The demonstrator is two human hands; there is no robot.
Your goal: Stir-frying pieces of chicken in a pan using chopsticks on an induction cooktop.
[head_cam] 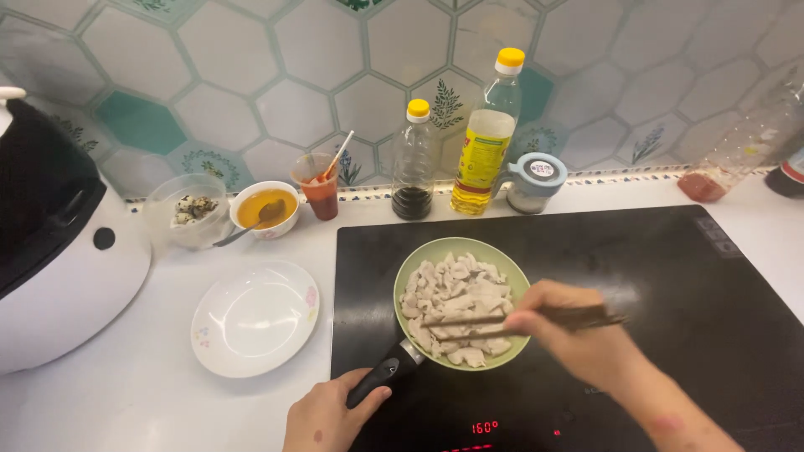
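A light green frying pan (409,272) sits on a black induction hob (636,276), filled with several pale slices of meat (456,297). My left hand (322,418) grips the pan's black handle (377,381) at the near edge. My right hand (569,322) holds a pair of dark chopsticks (469,322) that reach leftward across the meat, tips down in the pan.
An empty white plate (254,318) lies left of the hob. Behind it stand a bowl of orange sauce with a spoon (265,209), a clear bowl of speckled eggs (188,209), a cup of red sauce (320,188), two bottles (486,142) and a lidded jar (534,184). A white rice cooker (59,251) fills the left.
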